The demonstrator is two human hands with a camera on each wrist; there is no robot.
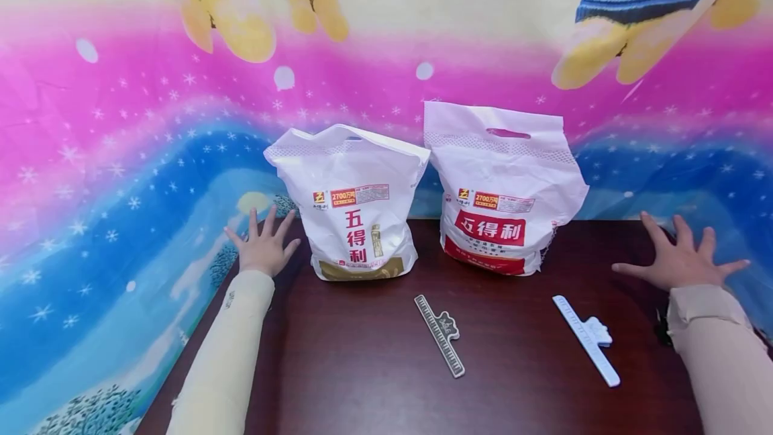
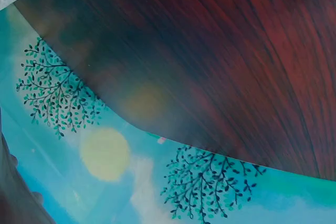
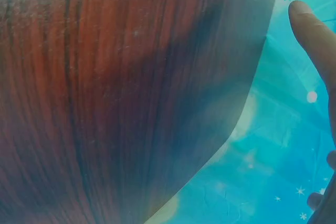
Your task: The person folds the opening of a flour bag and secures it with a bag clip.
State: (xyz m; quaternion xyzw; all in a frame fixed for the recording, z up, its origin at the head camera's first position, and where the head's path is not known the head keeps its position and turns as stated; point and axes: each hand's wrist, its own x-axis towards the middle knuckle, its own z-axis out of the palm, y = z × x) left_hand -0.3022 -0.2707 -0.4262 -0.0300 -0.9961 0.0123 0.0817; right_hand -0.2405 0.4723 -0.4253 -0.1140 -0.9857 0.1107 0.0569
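Note:
My left hand [image 1: 263, 247], fingers spread and holding nothing, is near the table's back left corner, just left of a white flour bag [image 1: 362, 227] with a gold base band. Far to the right, my right hand [image 1: 682, 254] also spreads its fingers, with nothing in it. Between the hands, a second white bag [image 1: 504, 186] with red labels and a handle slot stands upright beside the first. In front of the bags lie a dark ruler-shaped clip [image 1: 439, 335] and, further right, a pale blue ruler-shaped clip [image 1: 586, 341], both slanted.
The dark red-brown wooden table [image 1: 350, 368] has a rounded edge, seen close in both wrist views. A printed cloth [image 1: 199, 146] with snowflakes and bears hangs behind the table and along its sides.

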